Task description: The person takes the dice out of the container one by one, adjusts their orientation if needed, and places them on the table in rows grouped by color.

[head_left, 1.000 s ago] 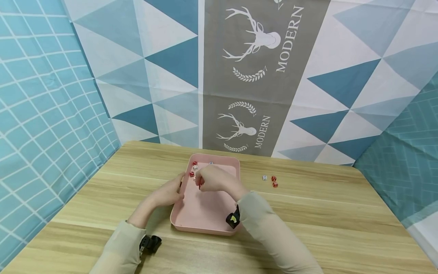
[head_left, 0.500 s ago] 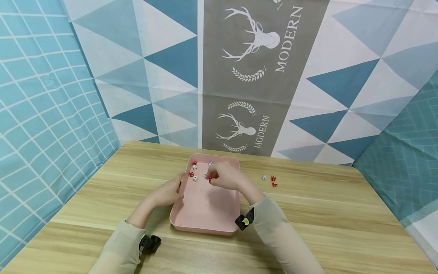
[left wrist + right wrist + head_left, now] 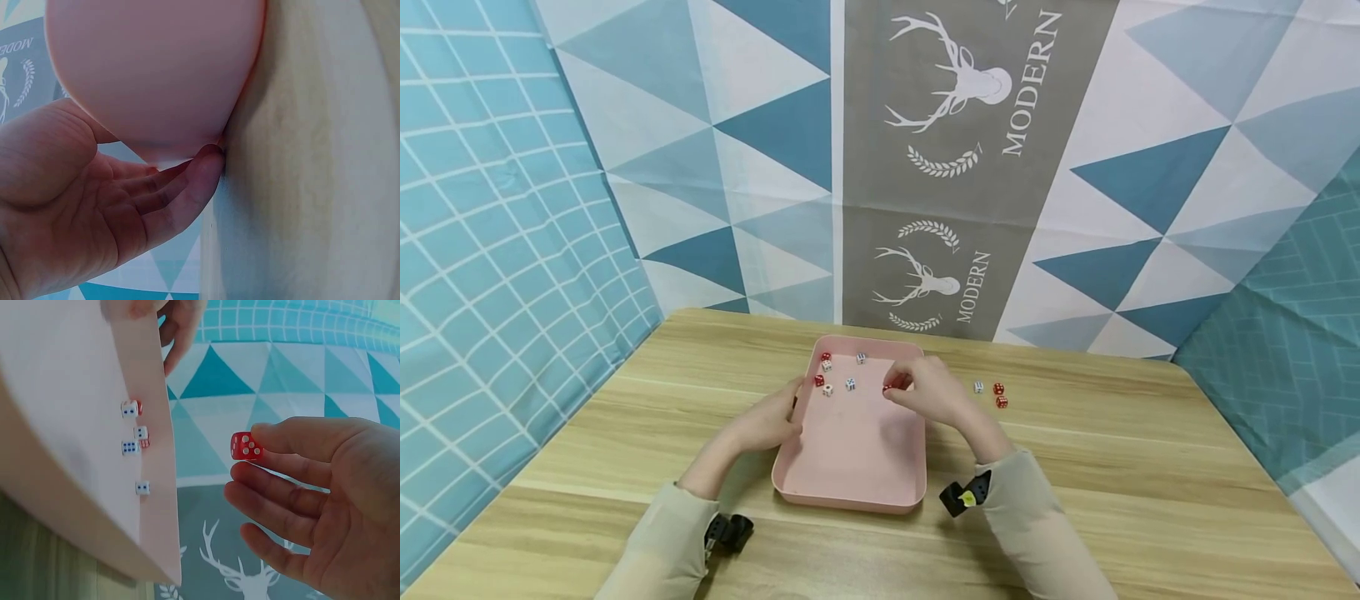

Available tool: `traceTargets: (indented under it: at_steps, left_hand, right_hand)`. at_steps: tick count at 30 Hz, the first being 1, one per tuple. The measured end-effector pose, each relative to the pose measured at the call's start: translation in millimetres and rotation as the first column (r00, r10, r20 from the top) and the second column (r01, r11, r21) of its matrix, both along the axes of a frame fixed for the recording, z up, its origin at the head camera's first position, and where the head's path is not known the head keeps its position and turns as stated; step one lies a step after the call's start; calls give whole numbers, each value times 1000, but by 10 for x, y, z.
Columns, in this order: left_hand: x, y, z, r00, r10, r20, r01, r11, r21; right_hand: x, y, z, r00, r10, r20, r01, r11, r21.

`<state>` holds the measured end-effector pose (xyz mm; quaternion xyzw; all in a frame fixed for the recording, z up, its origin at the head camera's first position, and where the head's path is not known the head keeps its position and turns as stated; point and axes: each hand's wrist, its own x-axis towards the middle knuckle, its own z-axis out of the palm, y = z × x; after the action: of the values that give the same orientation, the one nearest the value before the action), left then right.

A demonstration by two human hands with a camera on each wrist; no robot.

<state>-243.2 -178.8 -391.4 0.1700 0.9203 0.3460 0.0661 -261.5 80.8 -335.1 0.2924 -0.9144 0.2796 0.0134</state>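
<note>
A red die (image 3: 247, 445) with white pips is pinched between the thumb and index finger of my right hand (image 3: 928, 390), raised over the right part of the pink tray (image 3: 850, 454). In the right wrist view the other fingers of that hand curve loosely below the die. My left hand (image 3: 767, 421) grips the tray's left wall, its fingertips down by the tabletop in the left wrist view (image 3: 187, 194). Inside the tray, toward its far left, lie red dice (image 3: 819, 381) and several white dice (image 3: 850, 384).
On the wooden table (image 3: 1112, 492), right of the tray, sit one white die (image 3: 978, 387) and two red dice (image 3: 1002, 402). A patterned cloth (image 3: 917, 167) hangs behind the table, with tile-print cloth (image 3: 497, 233) at the left.
My right hand has moved right with the red die, from the tray's left part to its right part, uncovering white dice. The left hand and the tray have stayed put.
</note>
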Motion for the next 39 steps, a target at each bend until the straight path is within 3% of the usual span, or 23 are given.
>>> traceTargets:
  at_steps: [12, 21, 39]
  left_hand:
    - [-29, -13, 4, 1000, 4, 2, -4, 1000, -4]
    - [-30, -7, 2, 1000, 3, 8, -3, 1000, -2]
    - [-6, 4, 4, 1000, -1, 3, 1, 1000, 5]
  right_hand:
    - [15, 413, -20, 997, -81, 18, 81, 996, -34]
    - [-1, 749, -134, 993, -101, 61, 106, 991, -79]
    - [-3, 1177, -216, 975, -221, -19, 219, 972, -82]
